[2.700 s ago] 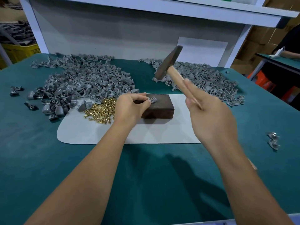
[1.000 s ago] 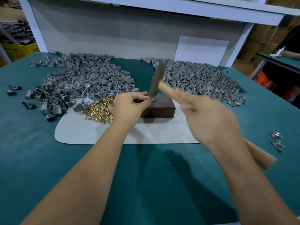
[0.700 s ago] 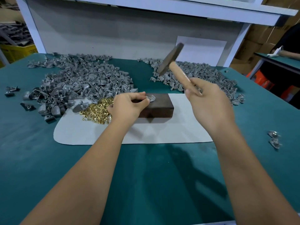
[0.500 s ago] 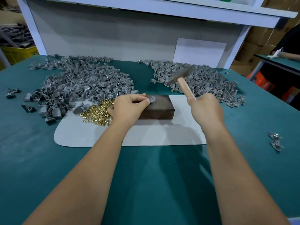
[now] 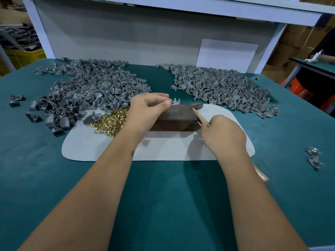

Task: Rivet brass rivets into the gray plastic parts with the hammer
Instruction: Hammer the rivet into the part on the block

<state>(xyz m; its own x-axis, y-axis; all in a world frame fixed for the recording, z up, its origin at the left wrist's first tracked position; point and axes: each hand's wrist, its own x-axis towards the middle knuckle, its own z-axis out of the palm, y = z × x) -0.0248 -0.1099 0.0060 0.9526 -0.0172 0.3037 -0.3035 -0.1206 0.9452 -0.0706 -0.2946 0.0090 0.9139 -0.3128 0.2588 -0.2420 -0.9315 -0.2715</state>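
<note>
The left hand (image 5: 146, 110) rests on the far left corner of the dark block (image 5: 176, 117), and its thumb and forefinger are pinched on a small gray plastic part (image 5: 175, 102) that sits on the top edge of the block, with a brass rivet (image 5: 175, 99) standing upright out of it. The right hand (image 5: 222, 134) is just beside the right end of the block, its fingers curled around the wooden handle of the hammer (image 5: 197, 113); the hammer head lies low against the far right corner of the block, near the part but apart from it. The block sits on a pale gray mat (image 5: 163, 151) with rounded corners, which lies on the green table (image 5: 163, 205). The loose brass rivets (image 5: 110, 122) are in a heap on the left edge of the mat, touching the left pile of gray parts (image 5: 87, 91). A second pile of gray parts (image 5: 223, 89) spreads behind the mat on the right, reaching to its far right edge. Between the two piles there is a narrow green strip behind the block. The front half of the table, under both forearms, is bare green surface. Two small parts (image 5: 313, 157) lie close to the right edge of the table, well apart from the mat, and a few stray parts (image 5: 16, 99) lie near the left edge.
</note>
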